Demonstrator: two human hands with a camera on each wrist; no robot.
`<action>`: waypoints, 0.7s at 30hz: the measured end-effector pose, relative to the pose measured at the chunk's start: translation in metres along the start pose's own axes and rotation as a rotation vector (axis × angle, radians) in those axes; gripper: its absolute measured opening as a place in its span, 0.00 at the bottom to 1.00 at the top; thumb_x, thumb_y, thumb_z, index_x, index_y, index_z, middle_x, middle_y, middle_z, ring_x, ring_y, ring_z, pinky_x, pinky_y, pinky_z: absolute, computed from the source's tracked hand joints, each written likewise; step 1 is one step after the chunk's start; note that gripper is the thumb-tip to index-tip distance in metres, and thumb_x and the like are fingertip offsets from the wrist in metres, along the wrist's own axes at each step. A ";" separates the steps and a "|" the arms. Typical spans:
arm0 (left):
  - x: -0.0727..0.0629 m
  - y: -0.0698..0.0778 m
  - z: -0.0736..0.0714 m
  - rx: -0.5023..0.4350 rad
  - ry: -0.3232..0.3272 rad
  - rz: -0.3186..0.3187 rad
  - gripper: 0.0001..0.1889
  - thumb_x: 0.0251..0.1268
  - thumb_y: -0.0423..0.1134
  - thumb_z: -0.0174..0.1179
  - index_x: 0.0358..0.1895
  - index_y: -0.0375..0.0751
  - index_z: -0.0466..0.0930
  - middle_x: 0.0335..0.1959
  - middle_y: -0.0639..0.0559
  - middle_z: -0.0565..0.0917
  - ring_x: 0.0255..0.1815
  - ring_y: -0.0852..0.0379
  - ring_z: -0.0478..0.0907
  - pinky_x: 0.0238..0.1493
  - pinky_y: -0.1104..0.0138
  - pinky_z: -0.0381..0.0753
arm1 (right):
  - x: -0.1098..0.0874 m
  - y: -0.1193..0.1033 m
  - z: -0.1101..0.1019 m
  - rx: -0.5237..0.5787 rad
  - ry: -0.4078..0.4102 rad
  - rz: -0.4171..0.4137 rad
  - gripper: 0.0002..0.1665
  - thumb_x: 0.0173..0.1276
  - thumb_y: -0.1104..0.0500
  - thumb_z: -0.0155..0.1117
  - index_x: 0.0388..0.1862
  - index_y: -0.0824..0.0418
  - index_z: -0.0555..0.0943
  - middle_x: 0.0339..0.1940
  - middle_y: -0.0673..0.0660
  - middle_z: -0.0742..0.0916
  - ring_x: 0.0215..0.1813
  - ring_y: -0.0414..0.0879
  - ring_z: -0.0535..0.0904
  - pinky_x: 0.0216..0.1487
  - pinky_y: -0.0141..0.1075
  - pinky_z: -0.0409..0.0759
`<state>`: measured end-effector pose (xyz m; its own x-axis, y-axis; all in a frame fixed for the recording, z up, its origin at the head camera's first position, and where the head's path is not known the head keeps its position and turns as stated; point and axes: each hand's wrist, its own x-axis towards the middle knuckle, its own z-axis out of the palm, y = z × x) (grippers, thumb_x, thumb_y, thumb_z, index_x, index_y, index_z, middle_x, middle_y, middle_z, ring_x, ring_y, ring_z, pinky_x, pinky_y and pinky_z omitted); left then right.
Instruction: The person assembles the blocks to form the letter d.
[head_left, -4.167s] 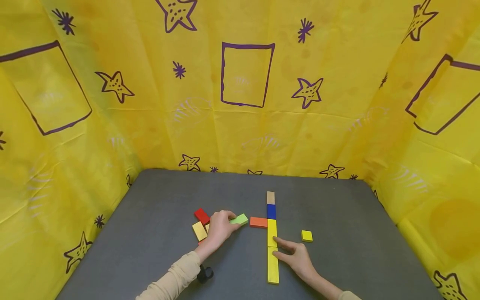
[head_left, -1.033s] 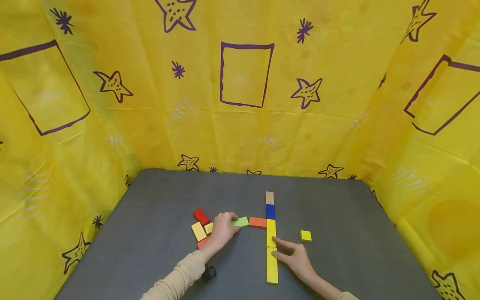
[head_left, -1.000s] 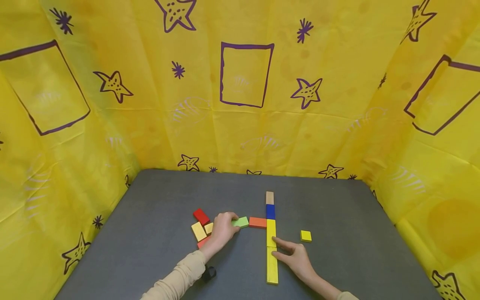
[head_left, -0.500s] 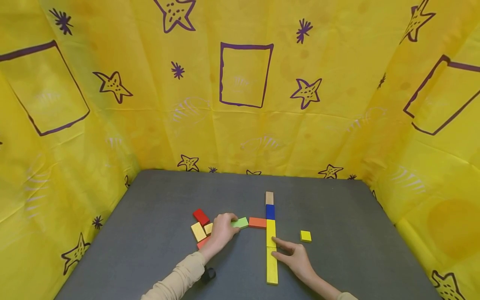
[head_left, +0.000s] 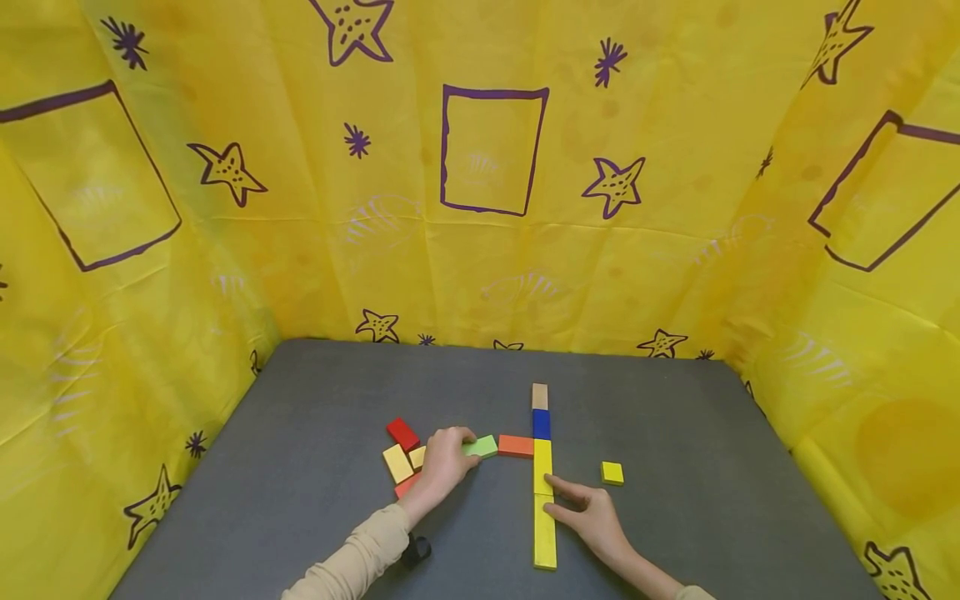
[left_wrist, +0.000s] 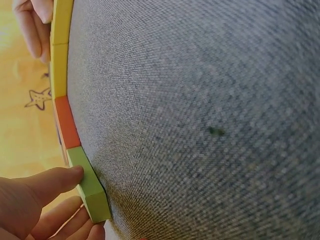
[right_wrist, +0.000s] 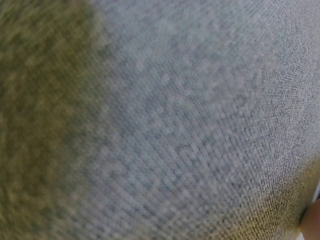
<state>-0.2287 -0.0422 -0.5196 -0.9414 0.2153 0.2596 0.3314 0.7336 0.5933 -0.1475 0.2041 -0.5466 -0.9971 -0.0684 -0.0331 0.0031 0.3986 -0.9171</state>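
Note:
My left hand point(head_left: 444, 458) pinches a light green block point(head_left: 482, 447) between thumb and fingers. In the left wrist view, this green block point(left_wrist: 89, 182) meets the end of an orange block point(left_wrist: 67, 122) at a slight angle. The orange block point(head_left: 516, 446) reaches rightward to a straight column: a tan block point(head_left: 540, 396), a blue block point(head_left: 542, 424), then two long yellow blocks, the upper one point(head_left: 542, 458) and the lower one point(head_left: 544, 542). My right hand point(head_left: 596, 517) touches the yellow blocks' right side with extended fingertips, near their joint. The right wrist view shows mostly grey cloth and a fingertip.
Left of my left hand lie a red block point(head_left: 403, 432), a pale yellow block point(head_left: 397, 463), a smaller cream block point(head_left: 417, 456) and a coral-red block point(head_left: 407, 484). A yellow square block point(head_left: 612, 472) sits alone at right. Yellow patterned cloth point(head_left: 487, 275) walls the grey surface point(head_left: 337, 392).
Since the oldest frame, my left hand has turned the green block and brought it up to the orange block's left end. Over the last second both hands stay nearly still.

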 end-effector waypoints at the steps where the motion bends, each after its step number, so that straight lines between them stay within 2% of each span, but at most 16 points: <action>1: 0.000 0.000 0.000 0.000 -0.002 -0.003 0.12 0.43 0.34 0.73 0.34 0.34 0.86 0.32 0.46 0.87 0.29 0.55 0.80 0.30 0.67 0.75 | 0.002 0.005 0.000 -0.006 -0.001 -0.001 0.28 0.55 0.53 0.73 0.55 0.57 0.81 0.54 0.55 0.85 0.60 0.52 0.79 0.56 0.40 0.78; 6: 0.000 -0.001 0.002 0.008 -0.003 -0.010 0.12 0.43 0.34 0.73 0.33 0.35 0.86 0.31 0.47 0.87 0.28 0.58 0.78 0.29 0.69 0.72 | 0.004 0.010 0.000 -0.036 -0.011 -0.003 0.29 0.55 0.49 0.72 0.56 0.55 0.81 0.55 0.53 0.85 0.60 0.51 0.78 0.57 0.41 0.78; 15: 0.001 0.000 0.001 0.000 0.012 -0.008 0.12 0.42 0.35 0.74 0.33 0.35 0.85 0.30 0.46 0.87 0.28 0.56 0.79 0.29 0.67 0.73 | 0.003 0.008 0.000 -0.023 0.015 -0.001 0.28 0.53 0.51 0.73 0.54 0.56 0.82 0.54 0.55 0.85 0.60 0.52 0.79 0.57 0.41 0.78; 18: 0.002 0.001 -0.008 -0.013 0.031 -0.019 0.14 0.44 0.36 0.73 0.36 0.35 0.85 0.33 0.46 0.87 0.32 0.52 0.82 0.33 0.63 0.78 | 0.003 0.008 0.000 -0.022 0.007 0.002 0.28 0.54 0.51 0.73 0.54 0.55 0.82 0.54 0.54 0.85 0.60 0.51 0.78 0.57 0.41 0.78; 21: 0.006 0.000 -0.026 -0.071 0.062 -0.027 0.14 0.47 0.37 0.72 0.39 0.35 0.85 0.37 0.44 0.87 0.38 0.47 0.84 0.39 0.57 0.81 | 0.003 0.008 0.000 -0.017 -0.002 -0.003 0.28 0.54 0.51 0.73 0.55 0.55 0.82 0.54 0.54 0.85 0.60 0.51 0.78 0.57 0.40 0.78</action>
<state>-0.2328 -0.0580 -0.4981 -0.9452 0.1538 0.2878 0.3112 0.6908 0.6527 -0.1501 0.2072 -0.5536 -0.9970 -0.0711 -0.0315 -0.0007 0.4135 -0.9105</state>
